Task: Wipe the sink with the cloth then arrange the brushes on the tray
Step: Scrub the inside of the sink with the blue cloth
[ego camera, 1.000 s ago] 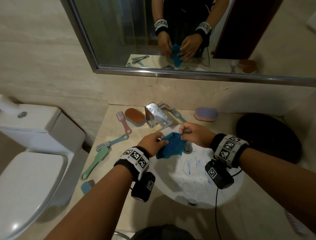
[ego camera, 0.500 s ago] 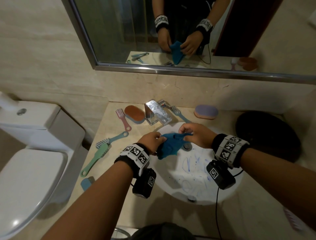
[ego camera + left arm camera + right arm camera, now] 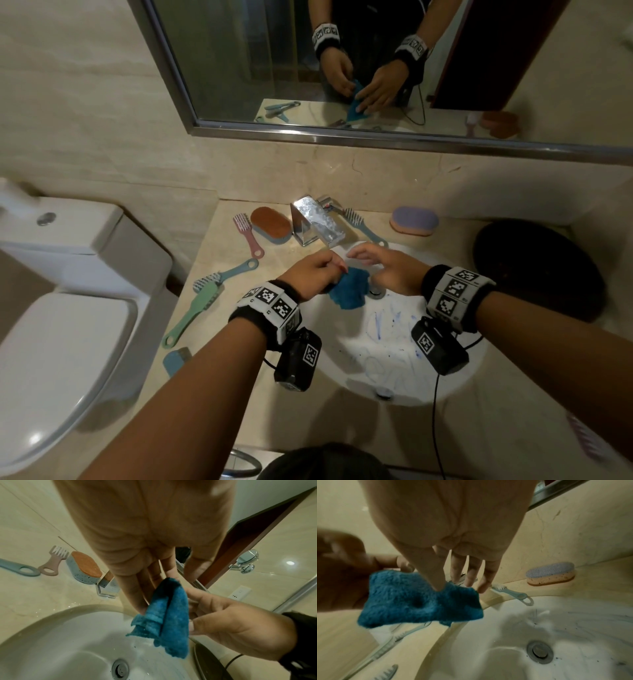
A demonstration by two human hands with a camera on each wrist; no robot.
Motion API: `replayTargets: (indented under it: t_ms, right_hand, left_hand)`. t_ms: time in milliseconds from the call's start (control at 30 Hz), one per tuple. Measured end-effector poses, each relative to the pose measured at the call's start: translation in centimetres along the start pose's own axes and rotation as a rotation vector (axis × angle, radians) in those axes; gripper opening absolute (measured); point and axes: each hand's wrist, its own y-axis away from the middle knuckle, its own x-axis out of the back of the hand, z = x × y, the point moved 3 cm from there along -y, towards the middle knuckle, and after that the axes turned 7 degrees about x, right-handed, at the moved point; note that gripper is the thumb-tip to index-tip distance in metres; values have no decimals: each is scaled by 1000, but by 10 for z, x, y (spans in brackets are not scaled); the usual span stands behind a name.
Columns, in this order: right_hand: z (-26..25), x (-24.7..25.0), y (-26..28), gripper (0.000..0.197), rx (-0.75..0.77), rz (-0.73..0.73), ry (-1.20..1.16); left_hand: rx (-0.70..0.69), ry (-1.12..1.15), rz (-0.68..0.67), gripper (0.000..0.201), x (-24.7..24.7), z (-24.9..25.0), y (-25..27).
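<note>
A blue cloth (image 3: 349,291) hangs bunched over the back left of the white sink (image 3: 342,329), whose bowl is streaked with blue marks. My left hand (image 3: 337,270) pinches the cloth's top edge (image 3: 169,619) between its fingertips. My right hand (image 3: 370,260) hovers just right of it with fingers spread and straight; in the right wrist view its thumb tip overlaps the cloth (image 3: 412,601). Several brushes lie on the counter: pink (image 3: 246,233), orange-topped (image 3: 270,224), light blue (image 3: 236,270), green (image 3: 195,308). A dark round tray (image 3: 534,270) sits right of the sink.
The chrome faucet (image 3: 315,221) stands behind the sink, with a blue-handled brush (image 3: 363,226) beside it and a purple-topped scrub brush (image 3: 414,221) further right. A toilet (image 3: 51,308) is left of the counter. A mirror runs along the wall. The drain (image 3: 539,651) lies below my hands.
The right hand has let go of the cloth and spread its fingers. The cloth, stretched between both hands before, now hangs bunched from the left hand.
</note>
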Motion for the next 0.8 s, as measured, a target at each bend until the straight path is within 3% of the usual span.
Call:
replayTargets:
  t_ms: [100, 233, 467, 567, 667, 800]
  right_hand:
    - [-3, -11, -7, 45, -20, -122, 152]
    - [11, -9, -7, 18, -71, -12, 260]
    - [29, -9, 0, 23, -152, 101, -35]
    - [41, -14, 0, 15, -192, 169, -180]
    - [44, -18, 4, 21, -201, 155, -366]
    - [56, -15, 8, 34, -158, 120, -317]
  left_hand:
    - [-61, -50, 5, 22, 0, -1, -1]
    - [-110, -113, 72, 35, 7, -12, -2]
    - [-45, -198, 213, 30, 3, -40, -21]
    - [48, -125, 127, 39, -19, -41, -25]
    - [73, -78, 42, 42, -42, -42, -30]
    - [73, 21, 70, 38, -55, -43, -32]
